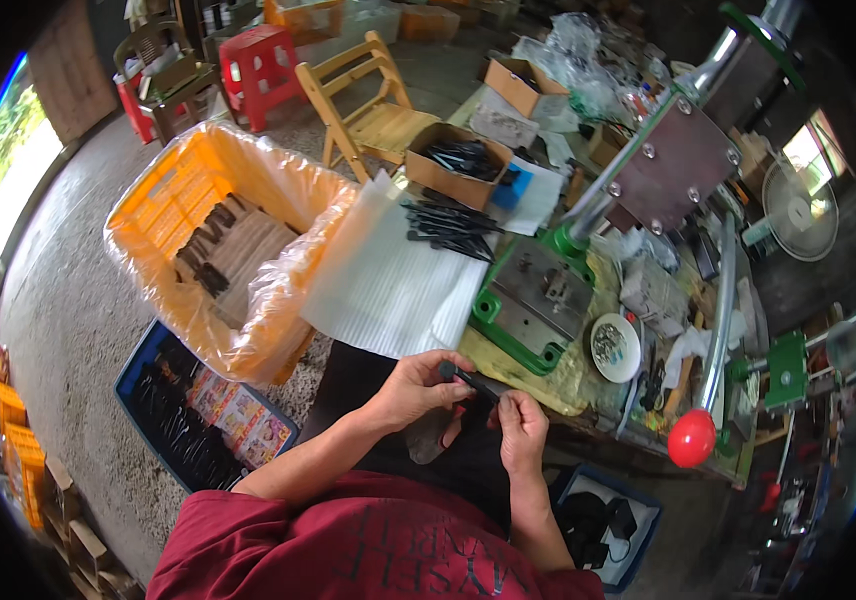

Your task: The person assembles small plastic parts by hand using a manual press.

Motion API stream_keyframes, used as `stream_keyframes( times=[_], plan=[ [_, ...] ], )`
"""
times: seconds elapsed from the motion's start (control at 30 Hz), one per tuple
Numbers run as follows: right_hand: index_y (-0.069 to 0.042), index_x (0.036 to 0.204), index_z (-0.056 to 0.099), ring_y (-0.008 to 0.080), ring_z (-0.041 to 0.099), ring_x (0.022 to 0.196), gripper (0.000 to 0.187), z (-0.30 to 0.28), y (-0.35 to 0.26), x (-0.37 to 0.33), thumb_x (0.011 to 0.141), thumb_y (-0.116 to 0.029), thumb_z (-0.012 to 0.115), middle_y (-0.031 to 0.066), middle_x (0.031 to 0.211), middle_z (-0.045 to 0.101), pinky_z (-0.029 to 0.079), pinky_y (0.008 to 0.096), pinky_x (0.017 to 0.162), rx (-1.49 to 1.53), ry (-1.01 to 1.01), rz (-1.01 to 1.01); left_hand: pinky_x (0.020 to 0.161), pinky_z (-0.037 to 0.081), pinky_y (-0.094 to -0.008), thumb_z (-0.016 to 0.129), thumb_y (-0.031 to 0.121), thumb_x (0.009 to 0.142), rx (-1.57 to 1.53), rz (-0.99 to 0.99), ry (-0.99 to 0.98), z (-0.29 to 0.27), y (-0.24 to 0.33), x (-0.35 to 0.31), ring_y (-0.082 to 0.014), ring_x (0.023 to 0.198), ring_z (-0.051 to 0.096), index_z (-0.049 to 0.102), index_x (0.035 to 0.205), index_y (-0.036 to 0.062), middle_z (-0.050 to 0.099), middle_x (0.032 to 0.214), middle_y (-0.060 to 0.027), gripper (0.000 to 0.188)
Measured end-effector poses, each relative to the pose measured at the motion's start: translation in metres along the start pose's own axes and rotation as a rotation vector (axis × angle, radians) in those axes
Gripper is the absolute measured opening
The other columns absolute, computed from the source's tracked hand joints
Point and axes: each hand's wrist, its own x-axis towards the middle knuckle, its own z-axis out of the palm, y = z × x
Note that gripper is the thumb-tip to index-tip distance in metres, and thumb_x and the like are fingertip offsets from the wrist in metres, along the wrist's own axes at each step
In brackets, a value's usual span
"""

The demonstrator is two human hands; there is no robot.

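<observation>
In front of my body, my left hand (pixel 420 390) pinches one end of a slim black rod-like part (pixel 476 381) between thumb and fingers. My right hand (pixel 521 430) has its fingers closed at the part's other end. The part lies slanted between the two hands, and its exact kind is too small to tell. Beyond them, a pile of similar slim black pieces (pixel 445 226) rests on a white foam sheet (pixel 388 290). A hand press with a green base (pixel 538 300) stands on the bench just past my right hand.
A red-knobbed lever (pixel 691 438) hangs at the press's right, near a white bowl (pixel 630 366) of small metal parts. A cardboard box (pixel 435 180) holds black pieces. Left stand a plastic-lined orange crate (pixel 163 195) and a blue tray (pixel 141 352); another tray (pixel 650 530) sits low right.
</observation>
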Motion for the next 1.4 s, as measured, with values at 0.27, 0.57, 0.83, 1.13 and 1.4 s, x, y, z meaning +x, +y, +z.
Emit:
stream_keyframes(
  times=[0.27,0.57,0.83,1.13,1.4],
  plan=[
    [0.000,0.081,0.050,0.0080,0.045,0.054,0.017,-0.007,0.005,-0.003,0.084,-0.017,0.050,0.0018,0.061,0.049,0.038,0.0197,0.051,0.084,0.024,0.008,0.057,0.042,-0.0199,0.057,0.005,0.077,0.003,-0.007,0.057,0.008,-0.017,0.008,-0.0086,0.060,0.051,0.054,0.096,0.0010,0.054,0.069,-0.0013,0.020],
    [-0.003,0.078,0.050,0.0080,0.045,0.055,0.021,-0.013,0.011,-0.007,0.085,-0.022,0.048,0.0016,0.063,0.049,0.038,0.0201,0.050,0.134,0.017,0.058,0.057,0.042,-0.0185,0.058,0.007,0.077,0.094,-0.009,-0.008,0.020,-0.035,0.014,-0.0061,0.061,0.050,0.058,0.093,0.0008,0.057,0.070,-0.0021,0.017],
    [-0.003,0.076,0.051,0.0085,0.043,0.051,0.029,-0.022,0.016,-0.010,0.085,-0.030,0.045,0.0011,0.058,0.046,0.036,0.0202,0.048,0.289,0.007,0.192,0.060,0.043,-0.0186,0.056,0.005,0.077,0.178,0.099,-0.178,0.037,-0.041,0.022,-0.0054,0.065,0.049,0.058,0.090,0.0022,0.057,0.078,-0.0005,0.013],
    [-0.001,0.082,0.054,0.0067,0.046,0.058,0.016,-0.063,0.003,0.010,0.084,-0.015,0.048,0.0011,0.067,0.051,0.039,0.0195,0.054,-0.111,0.266,0.003,0.063,0.046,-0.0208,0.052,0.010,0.081,0.291,0.061,-0.032,0.027,-0.040,0.019,-0.0092,0.071,0.054,0.055,0.087,0.0016,0.057,0.079,-0.0027,0.010],
    [0.001,0.086,0.055,0.0180,0.052,0.065,0.012,-0.142,-0.013,0.064,0.078,-0.006,0.052,0.0105,0.076,0.055,0.041,0.0267,0.059,-0.865,0.364,-0.362,0.061,0.046,-0.0203,0.050,0.010,0.082,0.264,-0.025,-0.055,0.020,-0.043,0.012,-0.0082,0.069,0.054,0.053,0.085,0.0011,0.057,0.082,-0.0045,0.010]
  ],
)
